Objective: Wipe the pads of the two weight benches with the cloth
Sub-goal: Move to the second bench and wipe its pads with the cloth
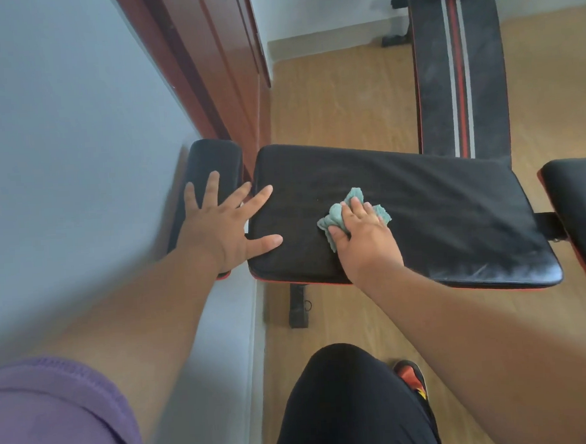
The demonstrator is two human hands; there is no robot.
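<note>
Wiping a black bench pad (421, 214) with a crumpled green cloth (336, 215).

The large flat pad is seen lying across the wooden floor (339, 99), with a second, striped bench pad (459, 74) set beyond it and a small black end pad (209, 165) just beside its left edge. The left hand (223, 226) is spread flat and open across the gap between the two nearer pads. The cloth is pressed onto the large pad and gripped under the closed right hand (364, 238).

The large bench pad (421, 214) has a black, smooth, leather-like cover with a slight sheen. The cloth (336, 215) is soft, nubby, teal fabric. The floor (339, 99) is smooth wood-grain.
</note>
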